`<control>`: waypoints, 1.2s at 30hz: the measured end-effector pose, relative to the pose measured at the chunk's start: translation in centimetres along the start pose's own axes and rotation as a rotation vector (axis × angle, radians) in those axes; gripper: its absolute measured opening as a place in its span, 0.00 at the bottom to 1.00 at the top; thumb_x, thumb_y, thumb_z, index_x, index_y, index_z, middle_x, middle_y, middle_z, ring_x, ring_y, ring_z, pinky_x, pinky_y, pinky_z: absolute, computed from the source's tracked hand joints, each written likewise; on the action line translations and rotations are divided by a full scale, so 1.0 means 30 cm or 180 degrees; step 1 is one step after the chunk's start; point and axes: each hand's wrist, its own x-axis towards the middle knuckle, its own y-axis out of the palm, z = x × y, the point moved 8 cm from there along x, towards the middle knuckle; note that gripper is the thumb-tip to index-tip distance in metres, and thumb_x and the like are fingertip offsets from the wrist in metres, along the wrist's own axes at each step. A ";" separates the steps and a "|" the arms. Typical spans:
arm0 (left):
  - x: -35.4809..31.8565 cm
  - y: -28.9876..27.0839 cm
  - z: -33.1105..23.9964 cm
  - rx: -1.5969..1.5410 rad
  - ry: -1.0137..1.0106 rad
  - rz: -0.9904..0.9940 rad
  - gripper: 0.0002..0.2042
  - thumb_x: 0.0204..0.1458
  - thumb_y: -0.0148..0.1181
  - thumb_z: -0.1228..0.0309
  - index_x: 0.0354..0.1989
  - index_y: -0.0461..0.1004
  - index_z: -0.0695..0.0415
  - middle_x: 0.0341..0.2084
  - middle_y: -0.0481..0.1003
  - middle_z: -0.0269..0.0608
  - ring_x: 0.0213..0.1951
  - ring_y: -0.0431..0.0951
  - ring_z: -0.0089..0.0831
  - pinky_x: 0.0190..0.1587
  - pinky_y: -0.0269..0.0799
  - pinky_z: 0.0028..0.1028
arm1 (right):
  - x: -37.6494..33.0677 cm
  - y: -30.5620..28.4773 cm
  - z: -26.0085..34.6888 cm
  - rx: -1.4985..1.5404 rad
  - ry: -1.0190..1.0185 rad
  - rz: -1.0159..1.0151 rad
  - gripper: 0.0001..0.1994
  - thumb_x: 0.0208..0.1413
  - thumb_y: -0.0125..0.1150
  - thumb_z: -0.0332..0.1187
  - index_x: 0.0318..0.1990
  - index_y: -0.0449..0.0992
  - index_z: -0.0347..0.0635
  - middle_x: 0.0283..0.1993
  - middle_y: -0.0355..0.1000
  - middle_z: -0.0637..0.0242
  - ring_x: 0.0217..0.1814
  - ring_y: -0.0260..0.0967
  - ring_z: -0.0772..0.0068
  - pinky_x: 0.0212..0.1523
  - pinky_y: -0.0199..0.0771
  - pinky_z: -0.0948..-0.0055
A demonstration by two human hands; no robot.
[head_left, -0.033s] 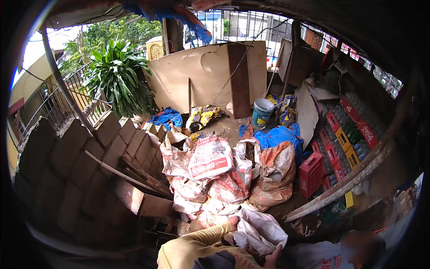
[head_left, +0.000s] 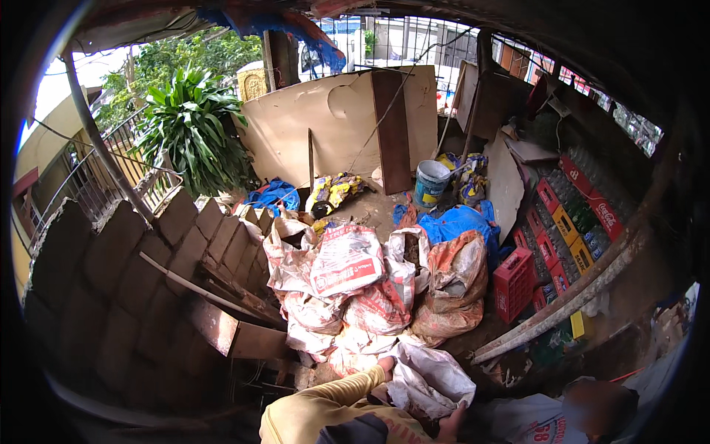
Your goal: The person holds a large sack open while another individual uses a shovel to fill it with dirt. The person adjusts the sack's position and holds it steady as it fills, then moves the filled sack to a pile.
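Note:
A dirty white sack (head_left: 423, 385) stands low in front of me with its mouth gaping. My left hand (head_left: 387, 365), at the end of a yellow sleeve, is closed on the left edge of the sack's mouth. On the near right edge, my right hand (head_left: 450, 423) grips the rim, its fingers partly in shadow. Just beyond lies a heap of filled white and red sacks (head_left: 381, 307), with a printed sack (head_left: 346, 263) on top. An orange-stained sack (head_left: 449, 288) leans at the heap's right side. What the held sack contains is hidden.
Another person in a white shirt (head_left: 529, 420) is close on my right. A red crate (head_left: 512, 285) and stacked bottle crates (head_left: 566, 229) line the right side, behind a slanting pole (head_left: 558, 314). A block wall (head_left: 133, 274) bounds the left. A bucket (head_left: 431, 185) stands farther back.
My view has shifted very slightly. Both hands stay on the sack's rim, and nothing else has visibly moved.

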 end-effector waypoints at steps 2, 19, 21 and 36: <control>0.005 -0.029 -0.011 -0.0086 0.0484 -0.0819 0.12 0.55 0.43 0.66 0.32 0.73 0.57 0.28 0.76 0.41 0.31 0.78 0.34 0.35 0.74 0.38 | 0.058 -0.003 -0.077 0.1962 0.1237 -0.0522 0.29 0.44 0.60 0.26 0.57 0.61 0.31 0.56 0.64 0.49 0.57 0.62 0.52 0.60 0.59 0.59; -0.050 0.361 0.086 0.2340 0.1133 -0.0407 0.26 0.47 0.55 0.55 0.42 0.73 0.70 0.35 0.74 0.48 0.37 0.71 0.34 0.42 0.66 0.34 | -0.264 -0.189 0.008 -0.0620 -0.0569 -0.1288 0.29 0.41 0.53 0.21 0.57 0.62 0.36 0.51 0.65 0.47 0.54 0.63 0.48 0.57 0.60 0.59; -0.053 0.368 0.077 0.2339 0.1035 -0.0142 0.25 0.48 0.56 0.55 0.43 0.74 0.69 0.35 0.74 0.44 0.36 0.70 0.33 0.42 0.66 0.32 | -0.327 -0.153 0.178 -0.1282 -0.0880 -0.1367 0.30 0.40 0.52 0.19 0.57 0.62 0.38 0.50 0.66 0.47 0.53 0.64 0.47 0.56 0.61 0.59; -0.025 0.401 0.267 0.3510 0.0562 0.0104 0.34 0.52 0.51 0.41 0.43 0.69 0.68 0.36 0.71 0.46 0.36 0.68 0.34 0.40 0.67 0.37 | -0.473 -0.213 -0.039 0.3006 0.1009 -0.2819 0.16 0.54 0.56 0.35 0.48 0.70 0.37 0.39 0.71 0.61 0.39 0.70 0.64 0.40 0.72 0.64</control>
